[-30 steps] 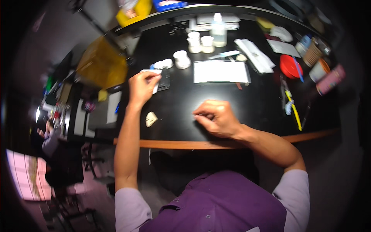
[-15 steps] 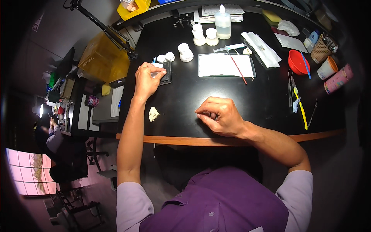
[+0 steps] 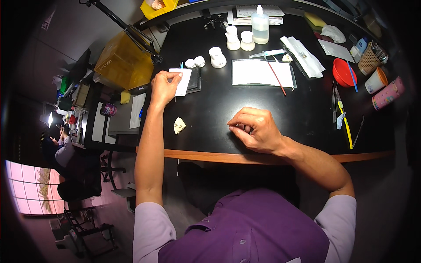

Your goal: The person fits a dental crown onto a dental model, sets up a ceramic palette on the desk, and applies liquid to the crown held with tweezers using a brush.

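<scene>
A black tabletop [image 3: 206, 131] fills the middle of the room, its wooden front edge [image 3: 241, 158] running along 6 o'clock. Taking the clock from its centre, the white sheet [image 3: 181, 88] is at 9, overlapping the left side of a flat black case [image 3: 195, 82]. The left hand [image 3: 163, 89] has thumb and fingertips pinched on the sheet; its forearm crosses the front edge near 8. The right hand [image 3: 259, 131] is at 6, fingers curled and tips together; whether anything small sits between them I cannot tell. The hands are well apart, with open black surface between. A cream toothed wedge [image 3: 179, 126] lies at 8, just beside the left forearm. More open surface separates the right hand from the yellow-handled instrument [image 3: 346, 127] at 4. Toward 12 a white rectangular pad [image 3: 252, 72] limits the reach, and a white jar [image 3: 217, 58] stands near 10.

Half a second ago the sheet showed only as a small patch by the fingertips; now a longer face shows, extending toward 6. The right hand keeps its curl, and the wedge has stayed in place.
</scene>
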`<state>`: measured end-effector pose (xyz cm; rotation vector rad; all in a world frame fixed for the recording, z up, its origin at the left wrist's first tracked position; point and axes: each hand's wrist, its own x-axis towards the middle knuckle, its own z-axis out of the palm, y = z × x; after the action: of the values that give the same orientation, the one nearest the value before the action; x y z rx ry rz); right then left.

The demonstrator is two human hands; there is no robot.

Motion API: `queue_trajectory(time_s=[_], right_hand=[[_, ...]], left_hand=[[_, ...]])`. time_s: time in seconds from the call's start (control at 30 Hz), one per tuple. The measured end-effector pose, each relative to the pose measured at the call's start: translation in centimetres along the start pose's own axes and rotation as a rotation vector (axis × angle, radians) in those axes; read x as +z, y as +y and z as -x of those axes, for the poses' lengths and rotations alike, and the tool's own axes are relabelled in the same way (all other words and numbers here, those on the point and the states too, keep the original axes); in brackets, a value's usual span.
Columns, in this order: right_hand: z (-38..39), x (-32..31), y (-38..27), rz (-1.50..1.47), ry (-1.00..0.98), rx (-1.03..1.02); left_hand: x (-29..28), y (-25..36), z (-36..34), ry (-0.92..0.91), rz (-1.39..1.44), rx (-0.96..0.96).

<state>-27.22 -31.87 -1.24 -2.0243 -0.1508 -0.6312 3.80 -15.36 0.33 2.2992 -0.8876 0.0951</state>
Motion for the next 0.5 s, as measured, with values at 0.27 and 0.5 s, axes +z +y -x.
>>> queue_trajectory(time_s=[0.27,0.5], right_hand=[[-0.7,-1.3,-0.3,-0.214,0.038,0.305],[-1.4,-2.3,-0.2,-0.69,0.023,0.502]], left_hand=[[-2.7,9.4,6.0,0.01,0.54,0.058],[3.0,11.7,13.7,-0.154,0.81,0.313]])
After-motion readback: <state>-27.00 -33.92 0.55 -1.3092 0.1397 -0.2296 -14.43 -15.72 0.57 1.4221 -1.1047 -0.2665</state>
